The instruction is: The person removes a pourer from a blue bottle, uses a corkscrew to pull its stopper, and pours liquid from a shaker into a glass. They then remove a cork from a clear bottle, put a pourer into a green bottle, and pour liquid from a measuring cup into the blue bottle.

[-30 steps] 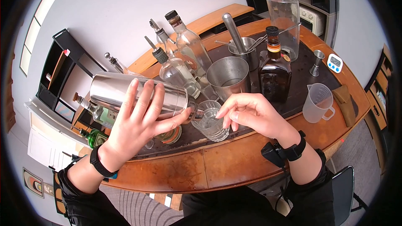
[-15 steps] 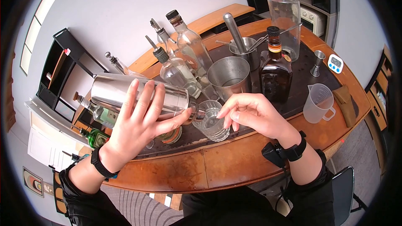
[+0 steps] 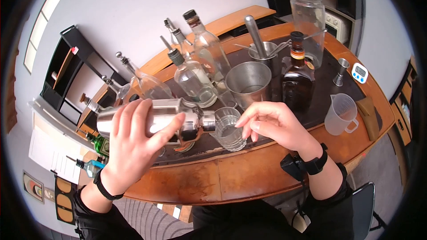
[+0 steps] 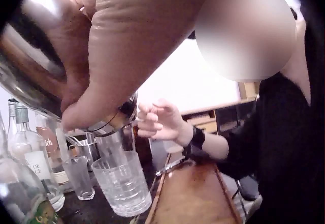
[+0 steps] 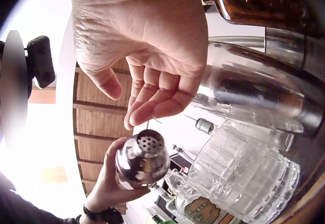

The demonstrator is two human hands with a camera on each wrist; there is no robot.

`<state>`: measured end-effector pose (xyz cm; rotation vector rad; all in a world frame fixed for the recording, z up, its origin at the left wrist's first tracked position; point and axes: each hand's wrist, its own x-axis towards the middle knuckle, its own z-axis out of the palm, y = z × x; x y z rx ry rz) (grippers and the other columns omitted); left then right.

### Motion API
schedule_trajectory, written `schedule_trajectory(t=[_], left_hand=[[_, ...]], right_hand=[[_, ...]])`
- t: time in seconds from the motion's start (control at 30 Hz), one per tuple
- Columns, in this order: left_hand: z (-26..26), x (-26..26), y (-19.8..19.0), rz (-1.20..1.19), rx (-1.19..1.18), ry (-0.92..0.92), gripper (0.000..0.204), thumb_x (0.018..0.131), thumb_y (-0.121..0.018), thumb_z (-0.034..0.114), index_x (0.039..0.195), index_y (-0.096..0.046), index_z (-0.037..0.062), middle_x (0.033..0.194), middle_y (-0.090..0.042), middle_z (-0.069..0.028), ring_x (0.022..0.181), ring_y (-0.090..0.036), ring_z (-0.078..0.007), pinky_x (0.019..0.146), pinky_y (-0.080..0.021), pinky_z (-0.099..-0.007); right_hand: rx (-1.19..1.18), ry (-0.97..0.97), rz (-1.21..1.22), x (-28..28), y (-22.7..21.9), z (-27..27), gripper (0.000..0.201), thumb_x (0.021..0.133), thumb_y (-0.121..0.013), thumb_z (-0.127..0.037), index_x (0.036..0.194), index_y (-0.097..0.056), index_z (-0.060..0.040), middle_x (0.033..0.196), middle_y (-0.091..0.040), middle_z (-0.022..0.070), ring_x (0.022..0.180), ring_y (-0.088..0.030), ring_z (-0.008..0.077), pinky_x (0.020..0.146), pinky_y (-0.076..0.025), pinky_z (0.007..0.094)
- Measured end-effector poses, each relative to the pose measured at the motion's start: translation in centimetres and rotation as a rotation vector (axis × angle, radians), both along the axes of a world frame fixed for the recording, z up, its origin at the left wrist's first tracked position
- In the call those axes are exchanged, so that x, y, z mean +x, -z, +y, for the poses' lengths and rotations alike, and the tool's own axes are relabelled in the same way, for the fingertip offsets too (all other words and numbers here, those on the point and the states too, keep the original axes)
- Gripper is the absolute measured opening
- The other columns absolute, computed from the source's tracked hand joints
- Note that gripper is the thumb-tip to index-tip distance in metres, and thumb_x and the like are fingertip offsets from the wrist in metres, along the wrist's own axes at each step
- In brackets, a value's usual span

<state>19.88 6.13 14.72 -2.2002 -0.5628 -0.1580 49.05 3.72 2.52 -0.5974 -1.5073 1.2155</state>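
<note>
My left hand (image 3: 135, 135) grips a steel cocktail shaker (image 3: 167, 109), fingers over its body. The shaker lies almost level, its strainer mouth (image 5: 151, 143) facing the drinking glass. That cut-glass tumbler (image 3: 230, 131) stands on the dark mat and contains clear liquid, also seen in the left wrist view. Beside the tumbler's right rim hovers my right hand (image 3: 275, 126), fingers loosely bent with nothing in them. In the right wrist view its palm shows bare.
Behind the tumbler stand a steel mixing tin (image 3: 248, 82) and a dark brown bottle (image 3: 298, 84). Several clear bottles (image 3: 195, 82) crowd the back left. A measuring jug (image 3: 340, 114), a jigger (image 3: 341, 72) and a timer (image 3: 359, 73) sit at the right.
The shaker has come up from its downward tip over the tumbler to nearly level, and its mouth has drawn back left. My right hand stays by the tumbler.
</note>
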Motion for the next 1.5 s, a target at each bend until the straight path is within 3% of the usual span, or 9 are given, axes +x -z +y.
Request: schedule_trajectory(t=[0.13,0.37,0.47,0.57,0.6,0.7,1.07,1.3,1.5], left_hand=[[-2.1,-3.5,-0.3,-0.309,-0.240,-0.094,0.091,0.048,-0.078,0.005,0.134,-0.045,0.0051,0.121,-0.052,-0.0192,0.108,-0.053,-0.0381,0.092,-0.043,-0.0453],[-5.2,-15.1,5.7,-1.513,-0.661,-0.143,0.108,0.062,-0.082,0.015,0.150,-0.020,0.0079,0.138,-0.043,-0.0121,0.130,-0.043,-0.0253,0.108,-0.035,-0.0391],[-6.8,-18.9,8.6,-1.716,-0.547,-0.213,0.098,0.074,-0.074,0.011,0.152,-0.016,0.0129,0.134,-0.045,-0.0083,0.113,-0.049,-0.0162,0.092,-0.043,-0.0281],[-6.4,-22.0,11.9,-1.752,-0.379,-0.224,0.092,0.077,-0.071,0.003,0.151,-0.018,0.0125,0.133,-0.045,-0.0078,0.110,-0.050,-0.0131,0.087,-0.044,-0.0244],[-6.9,-22.1,11.6,-1.865,-0.424,-0.432,0.096,0.074,-0.074,0.000,0.150,-0.016,0.0102,0.135,-0.044,-0.0119,0.118,-0.049,-0.0199,0.099,-0.042,-0.0323],[-5.1,-24.6,14.3,-1.833,-0.343,-0.212,0.095,0.077,-0.070,-0.006,0.151,-0.014,0.0120,0.131,-0.046,-0.0088,0.109,-0.051,-0.0143,0.085,-0.045,-0.0247],[-2.3,-27.6,15.7,-1.712,-0.251,-0.220,0.104,0.069,-0.076,-0.002,0.151,-0.013,0.0104,0.147,-0.033,-0.0174,0.137,-0.034,-0.0281,0.114,-0.026,-0.0407],[-3.7,-26.3,14.3,-1.789,-0.386,-0.138,0.112,0.070,-0.078,-0.003,0.154,-0.005,0.0139,0.147,-0.036,-0.0180,0.136,-0.037,-0.0291,0.113,-0.031,-0.0416],[-5.8,-26.4,15.5,-1.894,-0.514,-0.214,0.106,0.073,-0.078,0.001,0.153,-0.008,0.0104,0.144,-0.039,-0.0194,0.131,-0.044,-0.0289,0.107,-0.037,-0.0433]], right_hand=[[-0.015,0.014,-0.002,-0.2,-0.5,-0.2,0.018,0.094,-0.054,-0.008,0.103,-0.066,0.0005,0.085,-0.067,0.0063,0.075,-0.059,0.0077,0.067,-0.049,0.0231],[-0.033,0.003,-0.006,-0.3,-0.4,-0.2,0.019,0.092,-0.052,-0.005,0.103,-0.066,0.0025,0.087,-0.067,0.0086,0.074,-0.060,0.0102,0.069,-0.049,0.0244],[-0.036,0.048,0.012,-0.2,0.1,0.1,0.021,0.092,-0.054,-0.010,0.101,-0.066,0.0043,0.084,-0.068,0.0107,0.073,-0.061,0.0120,0.068,-0.049,0.0252],[-0.012,0.085,-0.032,-0.2,0.5,0.3,0.026,0.091,-0.057,-0.018,0.101,-0.066,0.0041,0.082,-0.068,0.0114,0.071,-0.061,0.0132,0.067,-0.049,0.0259],[-0.013,0.105,-0.035,-0.4,0.5,0.2,0.029,0.091,-0.059,-0.022,0.101,-0.066,0.0047,0.081,-0.068,0.0119,0.070,-0.061,0.0141,0.066,-0.049,0.0263],[0.004,0.133,0.019,-0.7,0.7,0.4,0.032,0.090,-0.060,-0.024,0.099,-0.065,0.0062,0.080,-0.068,0.0133,0.069,-0.062,0.0160,0.065,-0.049,0.0273],[0.091,0.075,-0.414,-7.5,-6.5,-0.6,0.017,0.091,-0.057,-0.002,0.104,-0.067,0.0019,0.086,-0.069,0.0102,0.075,-0.064,0.0118,0.069,-0.052,0.0256],[0.306,0.038,-0.621,-15.0,-10.7,5.0,0.033,0.088,-0.062,-0.004,0.121,-0.058,-0.0010,0.098,-0.066,0.0087,0.079,-0.064,0.0126,0.069,-0.052,0.0243],[0.588,0.399,-0.870,-20.5,-12.4,9.3,0.047,0.088,-0.066,-0.024,0.127,-0.052,-0.0028,0.105,-0.059,0.0151,0.080,-0.063,0.0210,0.075,-0.053,0.0336]])
